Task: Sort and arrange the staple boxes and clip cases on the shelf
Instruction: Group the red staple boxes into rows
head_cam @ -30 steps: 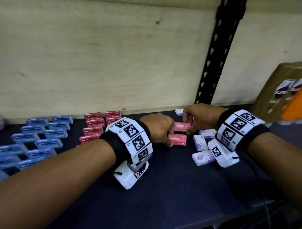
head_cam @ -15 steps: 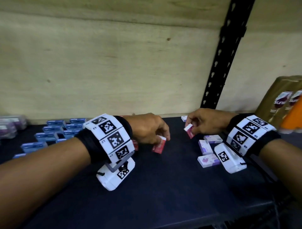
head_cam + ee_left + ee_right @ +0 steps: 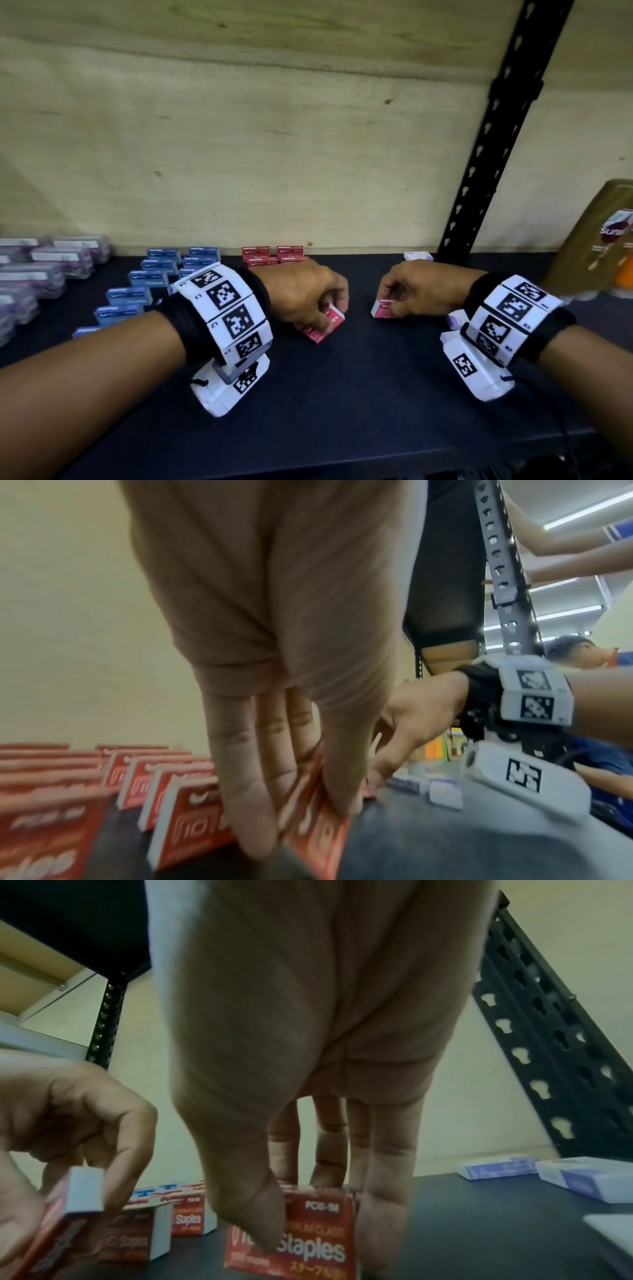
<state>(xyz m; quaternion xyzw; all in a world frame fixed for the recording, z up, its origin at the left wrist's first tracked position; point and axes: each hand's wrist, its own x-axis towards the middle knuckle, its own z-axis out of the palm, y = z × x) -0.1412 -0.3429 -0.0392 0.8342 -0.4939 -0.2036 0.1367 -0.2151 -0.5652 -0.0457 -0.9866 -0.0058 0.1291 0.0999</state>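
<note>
My left hand [image 3: 318, 301] pinches a red staple box [image 3: 323, 325] tilted on the dark shelf [image 3: 342, 411]; in the left wrist view the same red box [image 3: 318, 829] sits between thumb and fingers. My right hand [image 3: 407, 293] grips a second red staple box [image 3: 382, 308], standing upright under its thumb in the right wrist view [image 3: 308, 1240]. Rows of red staple boxes [image 3: 270, 255] stand at the back, behind my left hand. Blue staple boxes [image 3: 147, 277] line up further left, and clear clip cases [image 3: 44, 267] lie at the far left.
White-and-purple boxes [image 3: 455, 320] lie by my right wrist, another one [image 3: 416, 256] at the back. A black slotted upright [image 3: 489, 137] stands at the back right, with a brown pack [image 3: 603, 240] beyond it. A wooden back panel [image 3: 239, 137] closes the shelf.
Both hands lifted the two red boxes from the middle and drew apart; the left one moved left toward the red rows, the right one now holds its box upright.
</note>
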